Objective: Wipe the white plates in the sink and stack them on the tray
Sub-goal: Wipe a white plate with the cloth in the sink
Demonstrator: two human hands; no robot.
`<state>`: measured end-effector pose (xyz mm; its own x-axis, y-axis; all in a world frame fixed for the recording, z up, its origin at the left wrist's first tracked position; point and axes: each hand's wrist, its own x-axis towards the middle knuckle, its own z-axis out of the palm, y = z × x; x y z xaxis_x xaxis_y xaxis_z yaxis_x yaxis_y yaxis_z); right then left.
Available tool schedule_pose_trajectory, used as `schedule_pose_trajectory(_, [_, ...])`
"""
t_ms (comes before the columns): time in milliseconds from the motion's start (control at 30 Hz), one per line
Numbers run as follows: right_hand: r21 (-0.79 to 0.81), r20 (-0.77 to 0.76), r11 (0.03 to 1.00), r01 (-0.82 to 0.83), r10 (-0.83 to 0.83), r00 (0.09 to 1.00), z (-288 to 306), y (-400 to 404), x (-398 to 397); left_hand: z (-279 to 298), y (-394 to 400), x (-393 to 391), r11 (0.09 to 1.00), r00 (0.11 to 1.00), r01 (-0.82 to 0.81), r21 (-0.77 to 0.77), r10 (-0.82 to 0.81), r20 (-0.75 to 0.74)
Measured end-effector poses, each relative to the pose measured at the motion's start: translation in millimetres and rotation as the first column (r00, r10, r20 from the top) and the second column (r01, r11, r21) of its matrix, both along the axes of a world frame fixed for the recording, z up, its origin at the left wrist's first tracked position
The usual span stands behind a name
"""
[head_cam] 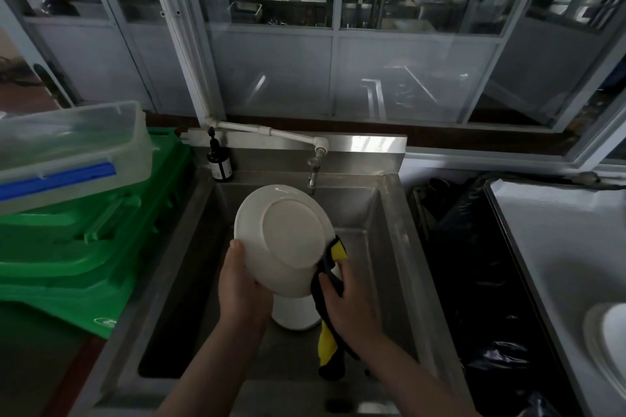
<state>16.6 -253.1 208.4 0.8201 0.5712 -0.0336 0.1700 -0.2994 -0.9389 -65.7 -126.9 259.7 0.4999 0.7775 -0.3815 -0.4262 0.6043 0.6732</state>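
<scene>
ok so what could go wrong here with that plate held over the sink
1. The left hand holds the tilted white plate only at its lower rim; that grip may slip, dropping it onto the plates below.
2. The plate's top edge sits close to the tap and could knock it.
3. The yellow-and-black cloth in the right hand dangles and might snag.

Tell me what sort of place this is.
Probably the dishwashing corner of a commercial kitchen. A deep stainless steel sink with a wall tap stands below glass partitions, through which steel counters show. The left hand holds a white plate while the right hand wipes it with a yellow-and-black cloth.
</scene>
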Motion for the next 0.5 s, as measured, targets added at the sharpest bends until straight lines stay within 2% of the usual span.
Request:
schedule_pose_trajectory(233, [-0.007, 0.042, 0.998, -0.059, 0.059, 0.997, -4.9, 10.0, -20.6, -1.6, -2.3, 5.0, 1.000, 0.998, -0.021, 0.010, 0.021, -0.060])
schedule_pose_trajectory(500, [0.028, 0.271, 0.987, -0.158, 0.145, 0.952, 7.8, 9.1, -36.1, -1.9, -5.3, 9.4, 1.000, 0.987, -0.012, 0.026, 0.016, -0.157])
